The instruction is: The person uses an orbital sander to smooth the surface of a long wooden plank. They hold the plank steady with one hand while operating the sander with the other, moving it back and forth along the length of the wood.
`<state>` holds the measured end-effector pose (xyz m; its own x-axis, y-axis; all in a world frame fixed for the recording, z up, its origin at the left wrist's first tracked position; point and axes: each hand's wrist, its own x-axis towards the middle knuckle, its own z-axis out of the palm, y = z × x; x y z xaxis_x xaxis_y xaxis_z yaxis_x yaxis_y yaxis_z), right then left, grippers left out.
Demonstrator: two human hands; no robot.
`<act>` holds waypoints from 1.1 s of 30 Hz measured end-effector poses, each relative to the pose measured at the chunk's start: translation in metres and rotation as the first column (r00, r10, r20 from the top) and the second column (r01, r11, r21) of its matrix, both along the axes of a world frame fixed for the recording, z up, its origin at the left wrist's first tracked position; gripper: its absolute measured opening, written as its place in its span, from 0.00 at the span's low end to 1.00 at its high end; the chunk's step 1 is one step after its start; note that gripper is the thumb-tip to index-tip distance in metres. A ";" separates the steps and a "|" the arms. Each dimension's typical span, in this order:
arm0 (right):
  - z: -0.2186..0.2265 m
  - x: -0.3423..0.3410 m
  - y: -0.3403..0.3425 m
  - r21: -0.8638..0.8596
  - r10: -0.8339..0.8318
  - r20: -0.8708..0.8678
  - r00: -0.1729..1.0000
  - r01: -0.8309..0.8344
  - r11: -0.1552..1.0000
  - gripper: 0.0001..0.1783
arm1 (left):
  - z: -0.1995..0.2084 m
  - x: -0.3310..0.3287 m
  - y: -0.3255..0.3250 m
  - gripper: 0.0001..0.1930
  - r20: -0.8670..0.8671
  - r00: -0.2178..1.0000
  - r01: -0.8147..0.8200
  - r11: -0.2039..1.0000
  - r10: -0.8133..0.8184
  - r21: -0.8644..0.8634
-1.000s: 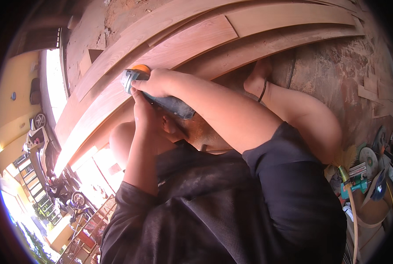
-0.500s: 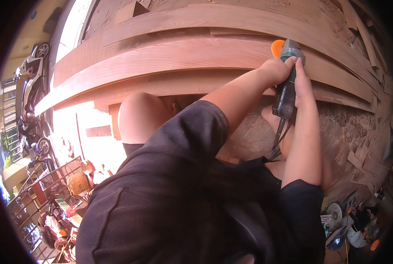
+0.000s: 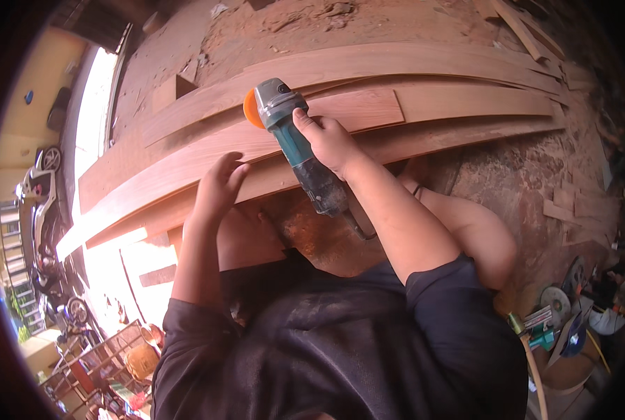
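My right hand point(image 3: 330, 145) is wrapped round the teal and black body of an angle grinder point(image 3: 293, 143), thumb up near its grey head. An orange disc point(image 3: 251, 110) on the grinder's left side is over a long reddish wooden board point(image 3: 186, 165). The grinder slants, its cord end toward me. My left hand point(image 3: 220, 180) is by the near edge of that board, fingers loosely bent and apart from the thumb, with nothing visible in it. Whether its fingertips touch the wood I cannot tell.
Other long boards point(image 3: 466, 102) lie under and behind the worked one. Wood offcuts point(image 3: 571, 210) are scattered at the right, near loose discs point(image 3: 555, 302) and tools. Motorbikes point(image 3: 43, 189) stand beyond a bright opening at the left. My bent legs flank the boards' near side.
The grinder has moved left along the board, from the right end to the middle. My left hand has let go of it and moved left; only my right hand holds it now.
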<state>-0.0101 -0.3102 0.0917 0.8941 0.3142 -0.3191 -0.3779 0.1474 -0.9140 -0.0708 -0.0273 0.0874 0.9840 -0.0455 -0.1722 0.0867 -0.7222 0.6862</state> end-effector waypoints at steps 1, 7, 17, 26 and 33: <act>0.014 -0.003 -0.023 0.084 -0.060 -0.027 0.998 0.062 0.995 0.38 | -0.012 0.007 0.021 0.27 0.059 0.997 -0.059 0.998 0.057 0.033; 0.102 -0.042 -0.211 0.318 -0.344 0.028 0.939 0.318 0.893 0.45 | -0.036 0.038 0.120 0.73 -0.189 0.966 0.256 0.531 -0.179 0.808; 0.077 -0.162 -0.334 0.770 -0.863 -0.096 0.496 0.586 0.251 0.52 | -0.017 0.074 0.090 0.68 -0.021 0.882 0.336 0.597 -0.470 0.728; 0.068 -0.135 -0.345 0.973 -0.681 0.067 0.730 0.105 0.208 0.55 | -0.030 0.167 -0.231 0.51 0.373 0.754 0.390 0.826 -0.540 0.407; 0.068 -0.125 -0.328 0.949 -0.617 0.096 0.781 0.116 0.294 0.56 | 0.005 0.131 -0.371 0.36 0.253 0.696 0.524 0.715 -0.673 0.462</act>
